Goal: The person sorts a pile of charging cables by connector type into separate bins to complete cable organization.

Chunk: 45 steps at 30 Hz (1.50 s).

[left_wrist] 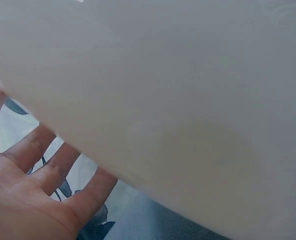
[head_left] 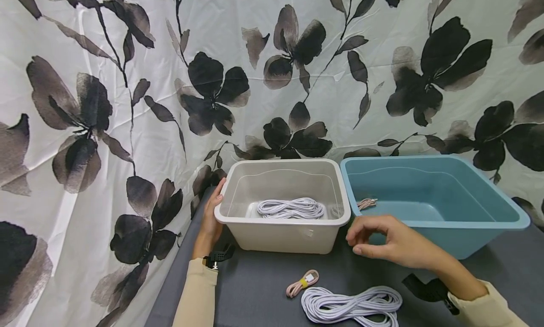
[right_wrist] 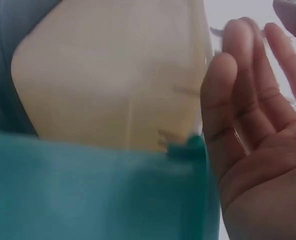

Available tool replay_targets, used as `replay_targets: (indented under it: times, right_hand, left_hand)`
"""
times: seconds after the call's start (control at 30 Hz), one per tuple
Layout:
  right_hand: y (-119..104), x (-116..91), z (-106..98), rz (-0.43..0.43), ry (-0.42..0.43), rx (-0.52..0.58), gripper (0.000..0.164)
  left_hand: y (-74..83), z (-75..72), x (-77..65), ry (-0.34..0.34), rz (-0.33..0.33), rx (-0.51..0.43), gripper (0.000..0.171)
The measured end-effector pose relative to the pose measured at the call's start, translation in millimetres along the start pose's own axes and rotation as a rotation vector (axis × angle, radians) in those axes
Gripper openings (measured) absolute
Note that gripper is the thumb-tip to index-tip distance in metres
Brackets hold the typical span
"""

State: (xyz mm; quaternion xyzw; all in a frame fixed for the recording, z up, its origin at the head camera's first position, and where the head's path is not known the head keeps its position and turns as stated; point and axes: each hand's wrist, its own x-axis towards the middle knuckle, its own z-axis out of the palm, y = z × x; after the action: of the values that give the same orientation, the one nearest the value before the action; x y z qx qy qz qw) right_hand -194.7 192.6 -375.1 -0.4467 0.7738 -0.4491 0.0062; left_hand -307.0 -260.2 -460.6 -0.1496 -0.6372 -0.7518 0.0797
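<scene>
My left hand [head_left: 211, 218] rests against the left side of a beige plastic bin [head_left: 282, 237], its fingers [left_wrist: 95, 192] spread and fairly straight at the rim. Inside that bin lies a coiled white cable [head_left: 291, 208]. My right hand [head_left: 393, 239] hovers in front of the near left corner of a blue bin [head_left: 442, 227], fingers loosely bent and nothing held. A small pinkish cable bundle [head_left: 366, 203] shows inside the blue bin at its left. On the table in front are another pinkish cable bundle [head_left: 302, 283] with a yellow tie and a larger white cable coil [head_left: 352, 305].
Both bins stand side by side on a dark grey table [head_left: 250, 289]. A white curtain [head_left: 161, 57] with dark flowers hangs behind and to the left. A black strap [head_left: 218, 256] is on the left wrist, another [head_left: 431, 291] on the right.
</scene>
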Motion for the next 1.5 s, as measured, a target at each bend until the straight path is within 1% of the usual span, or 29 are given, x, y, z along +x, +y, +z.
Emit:
replay_targets:
  times: [0.1,0.2,0.33,0.47,0.63,0.7,0.8,1.1,1.27,1.37,1.5]
  right_hand:
    - [6,-9,13,-0.021,-0.014,0.040,0.030]
    - [17,-20,26,-0.016,-0.034,0.075,0.028]
    - [35,-35,43,0.045,-0.074,0.069,0.024]
    - [48,-50,56,0.113,-0.136,0.055,0.022]
    - [57,-61,66,0.142,-0.171,0.010,0.024]
    - [59,-63,69,0.154,-0.178,-0.011,0.023]
    - [61,-66,71,0.172,-0.184,-0.013,0.022]
    - [65,-66,76,0.209,-0.191,-0.051,0.019]
    - [67,-66,79,0.207,-0.185,-0.024,0.016]
    - [67,-66,80,0.202,-0.171,-0.001,0.013]
    - [66,-65,82,0.190,-0.139,0.003,0.012]
  left_hand:
    - [0.7,0.7,0.2,-0.005,0.009,-0.003,0.062]
    - [1.6,1.3,0.2,-0.009,0.018,-0.006,0.063]
    - [2.4,1.4,0.0,-0.012,0.021,-0.010,0.062]
    - [2.1,1.0,-0.4,-0.013,0.014,-0.007,0.062]
    - [1.3,1.1,-0.5,-0.012,0.009,-0.002,0.062]
    - [1.0,0.9,-0.1,-0.010,0.007,-0.003,0.062]
    - [0.4,0.3,1.0,-0.007,0.002,-0.004,0.062]
    - [0.4,0.0,0.1,-0.006,0.003,-0.004,0.059]
    - [1.1,0.2,-1.2,-0.010,0.005,-0.009,0.060]
    - [1.1,0.3,-0.7,-0.012,0.008,-0.016,0.060]
    - [0.6,0.0,0.1,-0.017,0.011,-0.024,0.060]
